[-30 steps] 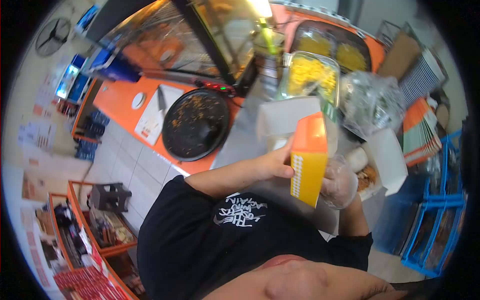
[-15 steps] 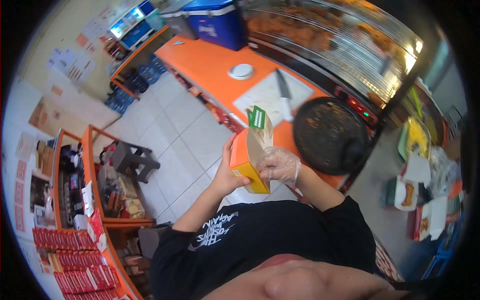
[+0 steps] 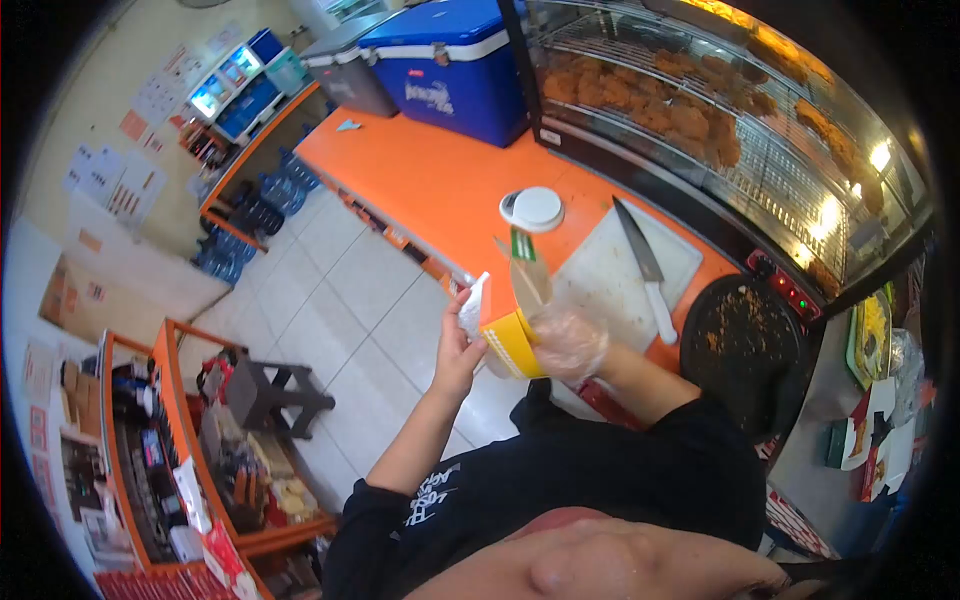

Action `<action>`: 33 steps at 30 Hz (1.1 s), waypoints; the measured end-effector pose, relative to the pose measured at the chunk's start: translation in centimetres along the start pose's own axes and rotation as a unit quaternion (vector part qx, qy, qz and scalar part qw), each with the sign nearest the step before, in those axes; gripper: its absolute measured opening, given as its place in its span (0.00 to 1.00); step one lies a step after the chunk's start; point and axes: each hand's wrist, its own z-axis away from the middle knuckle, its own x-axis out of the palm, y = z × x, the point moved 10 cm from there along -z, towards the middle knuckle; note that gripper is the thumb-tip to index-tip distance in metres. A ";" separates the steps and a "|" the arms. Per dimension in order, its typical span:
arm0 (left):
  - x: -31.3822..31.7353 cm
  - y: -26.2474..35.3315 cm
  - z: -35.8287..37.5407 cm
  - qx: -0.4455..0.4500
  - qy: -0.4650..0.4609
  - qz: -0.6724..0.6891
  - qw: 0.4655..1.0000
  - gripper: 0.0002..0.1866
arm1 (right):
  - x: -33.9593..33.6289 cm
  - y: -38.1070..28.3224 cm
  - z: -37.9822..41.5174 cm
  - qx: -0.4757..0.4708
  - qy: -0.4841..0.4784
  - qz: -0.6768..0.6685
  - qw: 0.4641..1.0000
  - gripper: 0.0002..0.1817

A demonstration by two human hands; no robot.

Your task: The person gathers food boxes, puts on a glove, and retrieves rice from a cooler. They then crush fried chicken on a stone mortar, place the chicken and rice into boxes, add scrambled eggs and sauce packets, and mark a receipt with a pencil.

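Note:
An orange and yellow cardboard food box (image 3: 510, 345) with a green printed flap is held in front of my body, above the floor beside the counter. My left hand (image 3: 458, 355) is closed on its left side, thumb on the near face, next to a white flap or paper (image 3: 474, 304). On the right side, my right hand (image 3: 572, 342), in a clear plastic glove, is closed against the box wall; its fingertips are partly hidden and blurred. Beyond the hands, a knife (image 3: 640, 255) with a white handle lies on a white cutting board (image 3: 600, 277).
The orange counter (image 3: 400, 175) carries a round white scale (image 3: 538, 208), a blue cooler (image 3: 445, 85) and a black round tray (image 3: 745, 350) with crumbs. A heated display case (image 3: 700, 130) holds fried pieces. A dark stool (image 3: 275, 395) stands on the tiled floor.
My view has shifted, bringing more of the display case into sight. The box has turned in my hands, and a white flap or paper now shows by my left fingers.

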 end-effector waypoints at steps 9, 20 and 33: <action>-4.3 1.6 -18.0 -0.033 -0.015 -0.397 0.917 0.24 | -2.6 12.5 -15.5 0.232 -0.028 0.217 0.948 0.13; -11.6 -8.8 -32.3 -0.112 -0.122 -0.383 0.909 0.19 | -6.2 18.3 -19.2 0.324 0.166 -0.056 0.930 0.14; -5.3 -4.1 -42.9 0.301 -0.254 -0.581 0.713 0.08 | -10.2 25.4 -12.0 0.615 -0.023 0.361 0.700 0.12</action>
